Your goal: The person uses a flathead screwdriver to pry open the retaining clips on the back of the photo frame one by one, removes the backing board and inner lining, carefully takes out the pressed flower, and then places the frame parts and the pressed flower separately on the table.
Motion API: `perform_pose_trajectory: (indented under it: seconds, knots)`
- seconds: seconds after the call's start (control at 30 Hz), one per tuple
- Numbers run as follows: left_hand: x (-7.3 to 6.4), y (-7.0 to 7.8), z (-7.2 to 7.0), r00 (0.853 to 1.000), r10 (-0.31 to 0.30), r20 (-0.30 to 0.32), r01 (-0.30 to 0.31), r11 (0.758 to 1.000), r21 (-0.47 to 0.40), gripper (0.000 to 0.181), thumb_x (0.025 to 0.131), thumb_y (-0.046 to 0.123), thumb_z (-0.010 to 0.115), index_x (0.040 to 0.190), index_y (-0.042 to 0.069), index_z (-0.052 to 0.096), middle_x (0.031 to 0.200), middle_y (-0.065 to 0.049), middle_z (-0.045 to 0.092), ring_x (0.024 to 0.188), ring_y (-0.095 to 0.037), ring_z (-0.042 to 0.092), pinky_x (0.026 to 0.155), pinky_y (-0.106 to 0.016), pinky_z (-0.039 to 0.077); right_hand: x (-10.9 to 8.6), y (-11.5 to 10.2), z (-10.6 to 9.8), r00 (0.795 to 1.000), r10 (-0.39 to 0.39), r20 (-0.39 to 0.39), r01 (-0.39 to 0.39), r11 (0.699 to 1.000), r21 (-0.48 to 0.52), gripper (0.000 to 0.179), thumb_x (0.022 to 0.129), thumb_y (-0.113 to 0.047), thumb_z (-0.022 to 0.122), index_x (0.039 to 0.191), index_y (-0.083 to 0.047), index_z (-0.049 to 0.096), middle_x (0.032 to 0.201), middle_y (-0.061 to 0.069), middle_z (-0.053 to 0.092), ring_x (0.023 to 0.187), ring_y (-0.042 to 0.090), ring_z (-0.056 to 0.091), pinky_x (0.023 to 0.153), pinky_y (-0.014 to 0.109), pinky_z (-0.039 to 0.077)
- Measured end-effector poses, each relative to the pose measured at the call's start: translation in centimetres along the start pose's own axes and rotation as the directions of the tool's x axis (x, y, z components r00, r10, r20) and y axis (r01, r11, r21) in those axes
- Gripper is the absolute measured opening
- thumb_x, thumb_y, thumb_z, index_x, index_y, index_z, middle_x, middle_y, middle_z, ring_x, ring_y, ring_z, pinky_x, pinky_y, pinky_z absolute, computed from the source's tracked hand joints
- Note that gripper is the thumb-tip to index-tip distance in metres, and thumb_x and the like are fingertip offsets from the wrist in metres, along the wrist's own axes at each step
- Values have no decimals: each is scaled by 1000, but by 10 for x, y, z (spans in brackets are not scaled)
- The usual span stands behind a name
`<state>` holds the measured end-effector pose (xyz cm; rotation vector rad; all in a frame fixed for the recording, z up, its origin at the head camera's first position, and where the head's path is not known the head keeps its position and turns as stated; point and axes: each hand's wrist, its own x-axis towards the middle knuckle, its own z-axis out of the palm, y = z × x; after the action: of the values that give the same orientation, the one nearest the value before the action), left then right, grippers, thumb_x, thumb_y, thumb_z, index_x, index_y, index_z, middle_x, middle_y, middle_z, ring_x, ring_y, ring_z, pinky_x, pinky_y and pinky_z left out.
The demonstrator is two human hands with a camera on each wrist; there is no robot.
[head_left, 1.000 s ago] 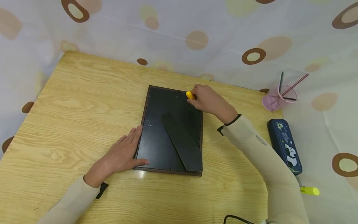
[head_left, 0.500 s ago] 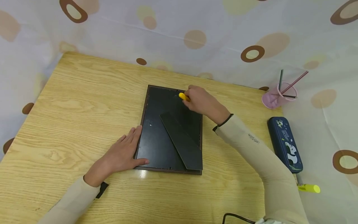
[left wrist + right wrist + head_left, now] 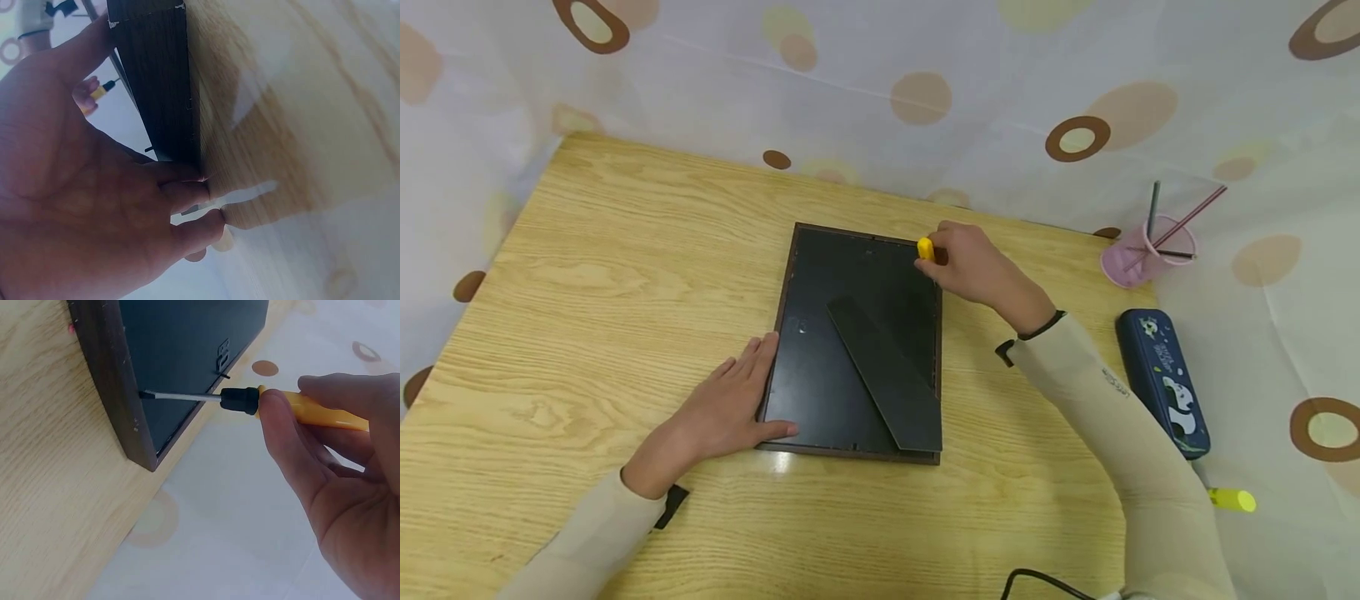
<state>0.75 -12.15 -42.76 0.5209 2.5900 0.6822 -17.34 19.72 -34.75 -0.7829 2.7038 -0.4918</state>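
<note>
A picture frame (image 3: 808, 383) lies back side up on the table, its black backing and slanted easel leg (image 3: 887, 375) showing. My left hand (image 3: 722, 412) rests along its left side near the front corner, thumb on the backing; in the left wrist view, the fingers of that hand (image 3: 94, 194) reach past the dark frame edge. My right hand (image 3: 973, 265) grips a yellow-handled screwdriver (image 3: 926, 248) over the far right corner. Close up in the right wrist view, the screwdriver's (image 3: 187, 397) tip meets the frame's inner edge, near a small metal hanger (image 3: 222, 359).
At the right stand a pink cup (image 3: 1138, 254) with several pencils and a dark blue panda pencil case (image 3: 1163, 383). Nearer me is a yellow-capped object (image 3: 1232, 500). A black cable (image 3: 1045, 575) lies at the front edge. Patterned cloth (image 3: 850, 75) hangs behind the table.
The right hand and screwdriver shifted left along the frame's far edge, then back right to the corner. The left hand stays in place on the frame.
</note>
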Motion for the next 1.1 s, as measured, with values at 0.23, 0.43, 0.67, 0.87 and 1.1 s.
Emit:
perform_pose_trajectory:
  seconds: [0.23, 0.43, 0.67, 0.87, 1.1]
  knots:
    - [1, 0, 1, 1000, -4, 4, 4, 1000, 8, 118, 84, 54, 75, 157, -7, 6, 164, -24, 12, 151, -39, 14, 117, -58, 23, -6, 5, -2, 1000, 16, -16, -15, 1000, 19, 19, 96, -16, 68, 92, 3, 66, 83, 12, 52, 69, 26, 52, 64, 35, 45]
    - [2, 0, 1, 1000, 1, -3, -1, 1000, 6, 118, 84, 54, 75, 157, -7, 6, 164, -25, 12, 151, -39, 15, 117, -58, 23, -11, 16, -3, 998, 47, -36, -45, 997, 54, 19, 96, -18, 69, 92, 0, 67, 87, 11, 55, 71, 24, 56, 65, 34, 47]
    - [1, 0, 0, 1000, 2, -6, -2, 1000, 7, 118, 84, 54, 75, 157, -8, 6, 164, -25, 13, 151, -39, 15, 117, -58, 23, -20, 29, -4, 995, 48, -87, -35, 989, 142, 15, 95, -16, 71, 95, -2, 69, 88, 9, 60, 73, 21, 62, 64, 31, 51]
    - [1, 1, 0, 1000, 4, -8, -4, 1000, 8, 118, 84, 53, 75, 157, -8, 6, 164, -25, 13, 151, -39, 15, 117, -58, 23, -27, 39, -2, 991, 77, -112, -51, 975, 218, 16, 96, -17, 69, 104, -3, 70, 92, 9, 63, 75, 21, 67, 65, 28, 53]
    - [1, -1, 2, 1000, 5, -16, -5, 1000, 6, 118, 83, 53, 76, 157, -8, 6, 163, -25, 14, 151, -39, 16, 116, -58, 23, -34, 47, 0, 985, 118, -126, -77, 955, 288, 18, 96, -17, 69, 108, -3, 68, 93, 9, 66, 75, 20, 69, 66, 24, 55]
